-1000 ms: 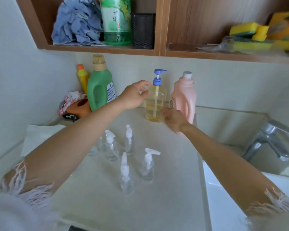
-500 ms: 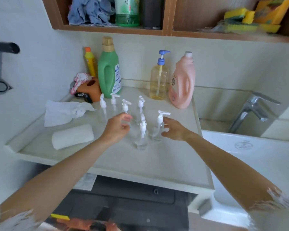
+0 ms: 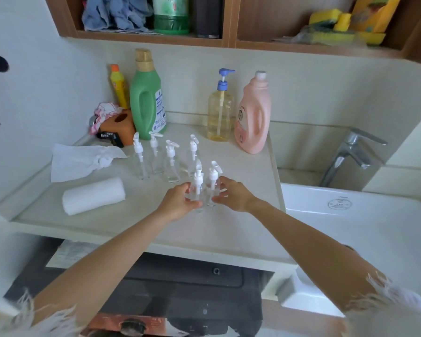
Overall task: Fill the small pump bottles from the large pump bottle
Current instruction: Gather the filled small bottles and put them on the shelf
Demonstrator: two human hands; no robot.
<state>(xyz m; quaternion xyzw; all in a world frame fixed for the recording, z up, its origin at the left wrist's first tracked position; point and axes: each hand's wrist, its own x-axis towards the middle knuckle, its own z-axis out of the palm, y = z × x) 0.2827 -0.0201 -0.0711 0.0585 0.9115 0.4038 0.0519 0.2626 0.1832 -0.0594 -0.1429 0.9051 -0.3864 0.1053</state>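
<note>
Both hands have closed in since half a second ago: the left hand (image 3: 178,203) cups one small bottle (image 3: 197,190), the right hand (image 3: 231,194) its neighbour (image 3: 213,188), near the table's (image 3: 229,234) front edge. Hold them upright and steady; the big pump bottle (image 3: 219,113) waits at the back.

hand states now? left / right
Left hand: holding a small bottle, fingers curled round it.
Right hand: holding the next small bottle.

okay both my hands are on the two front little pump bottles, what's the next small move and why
Probably unscrew the pump top of the small bottle in your left hand, steadying it with that grip. Every small bottle looks empty and capped, and the large pump bottle stands untouched at the back, so nothing can go in until one is opened.
</note>
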